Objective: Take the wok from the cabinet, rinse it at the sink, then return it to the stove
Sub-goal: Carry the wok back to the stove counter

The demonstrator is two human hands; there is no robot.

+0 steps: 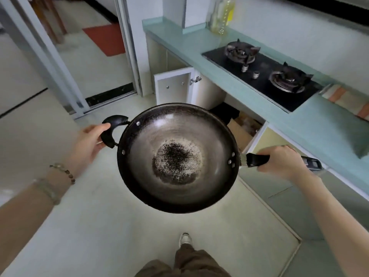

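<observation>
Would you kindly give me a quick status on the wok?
Left hand on loop handle, right hand gripping long handle. Wok held level over floor. Cabinet door open; stove bare.

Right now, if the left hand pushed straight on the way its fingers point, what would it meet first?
The wok's loop handle, which the left hand already touches; past that comes the wok rim. Depth is hard to judge.

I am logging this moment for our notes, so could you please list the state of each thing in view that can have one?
wok: held level in the air over the floor, dark speckled patch at its centre
left hand: gripping the wok's loop handle
right hand: closed around the wok's long handle
cabinet door: open
stove: both burners bare, no flame visible
oil bottle: upright on the counter
</observation>
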